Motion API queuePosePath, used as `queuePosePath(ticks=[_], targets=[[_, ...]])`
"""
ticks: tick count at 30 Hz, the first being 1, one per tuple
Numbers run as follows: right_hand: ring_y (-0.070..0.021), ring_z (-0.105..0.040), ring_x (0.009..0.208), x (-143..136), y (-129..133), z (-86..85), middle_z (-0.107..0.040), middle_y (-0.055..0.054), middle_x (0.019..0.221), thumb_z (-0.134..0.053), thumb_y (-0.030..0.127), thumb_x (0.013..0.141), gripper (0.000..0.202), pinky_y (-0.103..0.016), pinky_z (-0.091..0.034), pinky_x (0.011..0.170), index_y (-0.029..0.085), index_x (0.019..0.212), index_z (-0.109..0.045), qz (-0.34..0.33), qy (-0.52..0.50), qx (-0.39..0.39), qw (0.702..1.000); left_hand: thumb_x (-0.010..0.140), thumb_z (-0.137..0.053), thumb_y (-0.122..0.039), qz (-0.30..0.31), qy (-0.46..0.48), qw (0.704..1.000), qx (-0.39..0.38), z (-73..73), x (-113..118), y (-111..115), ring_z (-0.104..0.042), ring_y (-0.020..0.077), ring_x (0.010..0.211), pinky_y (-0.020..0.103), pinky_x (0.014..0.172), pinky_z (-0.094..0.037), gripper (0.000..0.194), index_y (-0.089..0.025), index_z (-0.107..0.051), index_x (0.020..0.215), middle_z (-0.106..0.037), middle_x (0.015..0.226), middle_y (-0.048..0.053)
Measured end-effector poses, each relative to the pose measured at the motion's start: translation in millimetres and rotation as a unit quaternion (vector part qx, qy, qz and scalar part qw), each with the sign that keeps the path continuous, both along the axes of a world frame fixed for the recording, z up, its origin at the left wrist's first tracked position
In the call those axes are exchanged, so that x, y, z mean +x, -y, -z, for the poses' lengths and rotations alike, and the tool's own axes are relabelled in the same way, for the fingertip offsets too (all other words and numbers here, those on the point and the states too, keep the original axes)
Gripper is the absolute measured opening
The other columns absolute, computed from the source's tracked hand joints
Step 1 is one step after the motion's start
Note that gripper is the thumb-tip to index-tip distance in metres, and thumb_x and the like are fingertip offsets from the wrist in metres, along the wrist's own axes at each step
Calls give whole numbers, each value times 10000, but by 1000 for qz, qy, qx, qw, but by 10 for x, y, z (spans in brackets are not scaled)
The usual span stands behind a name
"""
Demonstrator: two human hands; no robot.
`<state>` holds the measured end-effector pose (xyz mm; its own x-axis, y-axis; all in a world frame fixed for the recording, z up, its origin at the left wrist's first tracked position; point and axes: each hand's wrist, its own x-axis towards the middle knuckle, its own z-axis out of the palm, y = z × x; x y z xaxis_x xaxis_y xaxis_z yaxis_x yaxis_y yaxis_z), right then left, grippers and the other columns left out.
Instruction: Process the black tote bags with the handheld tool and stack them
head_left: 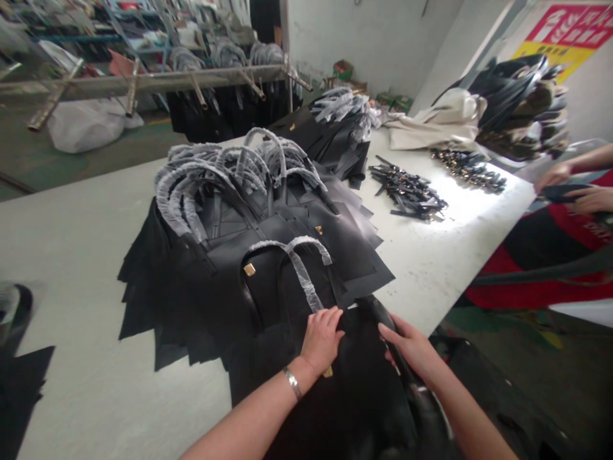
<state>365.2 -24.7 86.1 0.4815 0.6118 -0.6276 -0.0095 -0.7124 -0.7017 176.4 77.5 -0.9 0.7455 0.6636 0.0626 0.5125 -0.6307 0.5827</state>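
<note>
My left hand (pixel 322 342), with a metal bracelet at its wrist, is closed at the top of a black leather bag piece (pixel 354 402), by the lower end of a plastic-wrapped bag handle (pixel 304 278). Its fingertips are partly hidden. My right hand (pixel 407 348) pinches the dark right edge of the same bag piece, thumb on the near side. Just beyond my hands lies another black bag panel with a small gold fitting (pixel 249 269). Behind it are fanned, overlapping black bag panels (pixel 191 300) with many wrapped handles (pixel 177 191) arching upward.
On the white table (pixel 86 211) lie a pile of black straps (pixel 407 191), straps with gold hardware (pixel 472 169) and a beige cloth (pixel 438 121). More black pieces (pixel 26 390) sit at the left. A co-worker's hands (pixel 575 185) are at the right. A metal rack (pixel 158 83) stands behind.
</note>
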Motion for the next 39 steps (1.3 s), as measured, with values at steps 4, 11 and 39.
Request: queuePosePath(ticks=[4, 11, 39], targets=[[-163, -607, 516, -66, 61, -42, -624, 50, 605, -623, 538, 824, 732, -267, -486, 511, 217, 1452, -427, 38, 44, 34, 998, 877, -647, -156, -18, 27, 999, -42, -29, -1, -19, -504, 260, 1228, 466, 1041, -414, 487, -189, -488, 1336, -573, 1349, 94], [-146, -559, 422, -358, 279, -209, -586, 61, 549, -649, 570, 734, 832, -240, -409, 420, 167, 1433, -445, -17, -105, -35, 994, 819, -627, -64, -41, 74, 991, -105, 38, -38, -26, -507, 248, 1222, 469, 1059, -400, 628, -211, -393, 1382, -573, 1314, 92], [-195, -566, 493, -637, 348, -265, -587, 53, 503, -640, 627, 725, 937, -285, -423, 476, 161, 1495, -379, -38, -48, -46, 997, 928, -543, -185, -154, 67, 985, 28, -111, -1436, 84, -541, 265, 1244, 522, 1071, -453, 282, -207, -556, 1209, -571, 1306, 117]])
